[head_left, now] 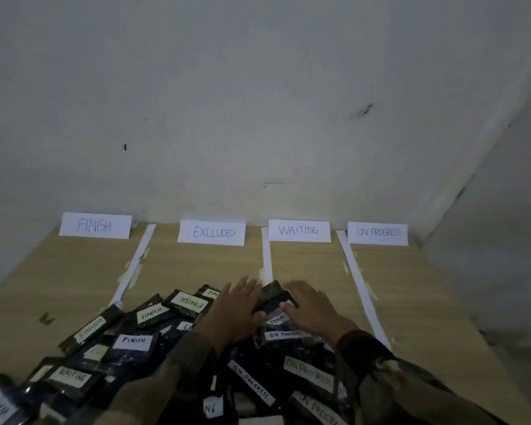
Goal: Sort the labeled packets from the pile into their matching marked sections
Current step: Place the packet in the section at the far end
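A pile of dark packets [154, 348] with white labels (FINISH, WAITING, ON PROGRESS) covers the near part of the wooden table [59, 277]. My left hand [236, 308] and my right hand [310, 308] reach over the pile's far edge. Between them sits a dark packet [273, 294], its label hidden; both hands touch it at its sides, the right thumb on its near edge. Four paper signs stand at the back: FINISH [95, 225], EXCLUDED [212, 232], WAITING [299, 230], ON PROGRESS [377, 233]. The sections behind the pile hold no packets.
White paper strips [134, 265] [266, 259] [360, 286] divide the table into sections. Grey walls close in at the back and the right. A small dark mark [46, 318] lies on the table at the left.
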`<state>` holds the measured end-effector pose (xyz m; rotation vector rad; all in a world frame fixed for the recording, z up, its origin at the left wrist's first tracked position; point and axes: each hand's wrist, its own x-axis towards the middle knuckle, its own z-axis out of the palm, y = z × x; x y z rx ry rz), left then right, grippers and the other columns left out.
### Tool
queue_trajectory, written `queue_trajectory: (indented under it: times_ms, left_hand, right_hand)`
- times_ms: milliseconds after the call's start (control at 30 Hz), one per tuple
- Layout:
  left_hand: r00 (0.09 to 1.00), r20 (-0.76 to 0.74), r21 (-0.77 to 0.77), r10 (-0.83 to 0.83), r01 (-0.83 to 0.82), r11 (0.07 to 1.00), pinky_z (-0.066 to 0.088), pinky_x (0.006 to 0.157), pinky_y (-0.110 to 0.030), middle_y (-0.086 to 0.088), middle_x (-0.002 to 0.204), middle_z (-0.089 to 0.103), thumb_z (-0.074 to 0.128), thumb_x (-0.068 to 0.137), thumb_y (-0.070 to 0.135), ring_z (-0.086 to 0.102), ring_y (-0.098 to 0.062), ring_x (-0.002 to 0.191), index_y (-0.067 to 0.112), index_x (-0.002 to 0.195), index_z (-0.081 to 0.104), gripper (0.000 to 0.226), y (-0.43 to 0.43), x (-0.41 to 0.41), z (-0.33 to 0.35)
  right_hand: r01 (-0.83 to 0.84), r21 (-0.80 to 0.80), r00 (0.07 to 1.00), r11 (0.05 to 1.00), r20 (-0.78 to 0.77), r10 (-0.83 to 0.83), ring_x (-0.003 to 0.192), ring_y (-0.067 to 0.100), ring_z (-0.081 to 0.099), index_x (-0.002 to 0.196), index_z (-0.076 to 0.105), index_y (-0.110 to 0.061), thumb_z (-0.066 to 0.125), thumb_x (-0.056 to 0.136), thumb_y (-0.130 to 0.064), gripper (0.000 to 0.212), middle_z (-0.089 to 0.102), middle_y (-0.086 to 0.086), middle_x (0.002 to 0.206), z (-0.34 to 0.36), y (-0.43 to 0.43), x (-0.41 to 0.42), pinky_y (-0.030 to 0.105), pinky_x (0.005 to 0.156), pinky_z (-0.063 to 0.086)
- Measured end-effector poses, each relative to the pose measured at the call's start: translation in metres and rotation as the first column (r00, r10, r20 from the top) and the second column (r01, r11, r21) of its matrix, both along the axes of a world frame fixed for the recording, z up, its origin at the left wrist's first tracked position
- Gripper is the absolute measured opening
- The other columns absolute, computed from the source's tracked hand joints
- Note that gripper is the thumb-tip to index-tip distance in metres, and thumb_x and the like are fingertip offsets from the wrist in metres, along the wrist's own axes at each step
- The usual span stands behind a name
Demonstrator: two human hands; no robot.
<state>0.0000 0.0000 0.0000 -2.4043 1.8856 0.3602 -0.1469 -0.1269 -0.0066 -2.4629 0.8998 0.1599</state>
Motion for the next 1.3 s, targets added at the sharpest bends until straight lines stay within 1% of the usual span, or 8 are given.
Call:
queue_trajectory:
  times_ms: [333,533,667,800,1000,1133,1200,1300]
  left_hand:
    - [0.992,-0.113,0.129,-0.047,0.062,0.99,0.003,0.115,-0.051,0.001,0.154,0.021,0.046,0.08,0.07,0.003,-0.018,0.144,0.021,0.142,0.032,0.08,0.008,-0.023,-0.019]
    - [0.998,-0.067,-0.036,-0.015,0.012,0.999,0.021,0.108,-0.042,0.001,0.126,0.046,0.058,0.07,0.07,0.035,-0.019,0.123,0.024,0.124,0.048,0.072,0.01,-0.03,-0.021]
    - [0.994,-0.092,-0.184,0.054,-0.07,0.98,0.028,0.096,-0.036,0.005,0.113,0.051,0.057,0.062,0.069,0.042,-0.018,0.109,0.029,0.114,0.052,0.066,0.011,-0.032,-0.025]
    - [0.96,-0.268,-0.248,0.082,-0.15,0.957,0.029,0.081,-0.028,0.012,0.105,0.056,0.045,0.054,0.072,0.047,-0.013,0.1,0.034,0.112,0.053,0.069,0.008,-0.033,-0.017]
    - [0.779,-0.62,-0.257,0.091,-0.311,0.915,0.043,0.069,-0.016,0.011,0.102,0.06,0.072,0.07,0.043,0.06,-0.01,0.089,0.03,0.112,0.052,0.048,-0.005,-0.017,0.001]
    - [0.659,-0.745,-0.212,0.102,-0.378,0.901,0.053,0.065,-0.021,0.01,0.092,0.064,0.076,0.076,0.026,0.063,-0.005,0.075,0.024,0.108,0.05,0.042,-0.011,-0.005,0.012]
    - [0.634,-0.767,-0.194,0.094,-0.369,0.909,0.053,0.065,-0.02,0.01,0.092,0.062,0.076,0.076,0.025,0.061,-0.003,0.075,0.023,0.108,0.05,0.041,-0.016,0.0,0.013]
    - [0.64,-0.764,-0.183,0.08,-0.335,0.924,0.052,0.066,-0.019,0.005,0.095,0.063,0.077,0.075,0.026,0.06,-0.001,0.076,0.024,0.108,0.049,0.043,-0.028,0.004,0.01]
  right_hand:
    - [-0.094,0.07,0.991,0.993,-0.091,0.101,0.132,0.02,0.035,0.14,0.037,-0.027,0.049,0.09,-0.054,0.058,0.037,-0.001,0.145,-0.021,0.006,-0.029,0.042,0.107,0.029]
    - [-0.142,0.126,0.989,0.982,-0.023,0.146,0.125,0.02,0.044,0.137,0.043,-0.028,0.063,0.083,-0.052,0.062,0.043,0.001,0.138,-0.026,0.001,-0.043,0.035,0.103,0.036]
    - [-0.077,0.098,0.99,0.992,0.122,0.064,0.105,0.017,0.052,0.128,0.05,-0.03,0.074,0.074,-0.042,0.06,0.05,-0.003,0.114,-0.026,0.001,-0.046,0.029,0.088,0.043]
    - [-0.007,0.204,0.965,0.979,0.26,-0.047,0.095,0.015,0.052,0.116,0.056,-0.033,0.08,0.069,-0.028,0.053,0.049,-0.003,0.104,-0.022,-0.004,-0.044,0.02,0.076,0.045]
    - [0.066,0.327,0.881,0.943,0.425,-0.209,0.103,0.01,0.052,0.108,0.051,-0.046,0.081,0.071,-0.02,0.054,0.048,-0.004,0.114,-0.005,-0.007,-0.035,0.016,0.079,0.047]
    - [0.066,0.28,0.874,0.958,0.447,-0.191,0.101,0.007,0.051,0.12,0.055,-0.029,0.084,0.066,-0.017,0.062,0.038,-0.004,0.114,0.006,-0.006,-0.03,0.014,0.08,0.049]
    - [0.072,0.166,0.909,0.983,0.394,-0.133,0.103,0.008,0.051,0.128,0.052,-0.026,0.083,0.065,-0.023,0.07,0.036,-0.009,0.116,0.009,-0.007,-0.028,0.022,0.086,0.05]
    - [0.09,-0.08,0.949,0.993,0.308,-0.061,0.107,0.008,0.045,0.133,0.048,-0.027,0.078,0.068,-0.036,0.072,0.041,-0.01,0.116,0.011,-0.009,-0.029,0.023,0.085,0.043]
